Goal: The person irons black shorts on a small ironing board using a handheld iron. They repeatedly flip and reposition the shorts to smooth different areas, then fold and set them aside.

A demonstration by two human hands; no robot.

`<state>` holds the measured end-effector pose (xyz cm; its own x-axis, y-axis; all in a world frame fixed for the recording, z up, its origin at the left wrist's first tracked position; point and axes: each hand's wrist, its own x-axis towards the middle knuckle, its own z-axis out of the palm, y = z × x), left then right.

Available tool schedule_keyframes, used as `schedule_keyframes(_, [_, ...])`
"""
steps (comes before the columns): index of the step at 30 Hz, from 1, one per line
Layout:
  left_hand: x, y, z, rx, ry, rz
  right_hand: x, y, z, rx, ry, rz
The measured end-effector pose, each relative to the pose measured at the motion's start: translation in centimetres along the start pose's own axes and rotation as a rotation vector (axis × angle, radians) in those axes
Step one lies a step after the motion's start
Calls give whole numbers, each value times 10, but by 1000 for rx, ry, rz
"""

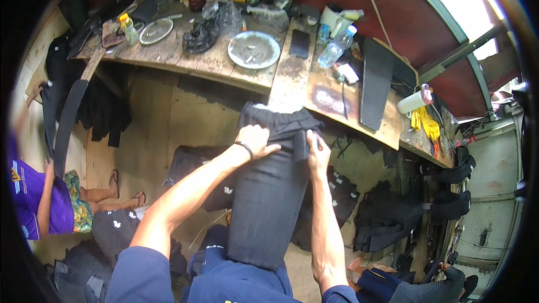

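Note:
A black garment (pixel 266 202) with a gathered upper edge stretches from my lap toward the table, its far end by the narrow board (pixel 289 87) that juts from the tabletop. My left hand (pixel 255 141) is closed on its upper left part, thumb pointing across the cloth. On the right side, my right hand (pixel 318 152) pinches a folded flap of the same black cloth between thumb and fingers. What lies inside or under the garment is hidden.
Along the wooden table (pixel 196 53) are a metal plate (pixel 254 50), a phone (pixel 300 44), a clear bottle (pixel 337 47) and a dark padded board (pixel 376 87). Black clothes (pixel 387 213) lie on the floor. A person in purple (pixel 42 191) stands left; another person (pixel 426 289) is lower right.

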<state>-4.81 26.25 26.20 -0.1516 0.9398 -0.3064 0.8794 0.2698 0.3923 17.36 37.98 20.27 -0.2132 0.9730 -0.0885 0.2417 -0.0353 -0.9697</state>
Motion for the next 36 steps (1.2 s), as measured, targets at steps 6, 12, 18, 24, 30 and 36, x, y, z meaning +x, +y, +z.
schedule_keyframes(6, [11, 12, 8, 27, 240, 167, 1, 1, -2, -60, 3, 68])
schedule_keyframes(12, [-1, -9, 32, -315, 399, 263, -3, 4, -5, 140, -79, -7])
schedule_keyframes(18, [22, -21, -3, -299, 161, 34, -9, -20, -8, 96, -61, 29])
schedule_keyframes(24, [25, 9, 28, 47, 585, -1, -97, -75, -7, -393, 100, -304])
schedule_keyframes(30, [56, -6, 31, -16, 541, 158, -225, -49, 4, -611, -649, -668])
schedule_keyframes(36, [73, -15, 24, 105, 806, 138, -114, -51, 39, -572, -760, -717])
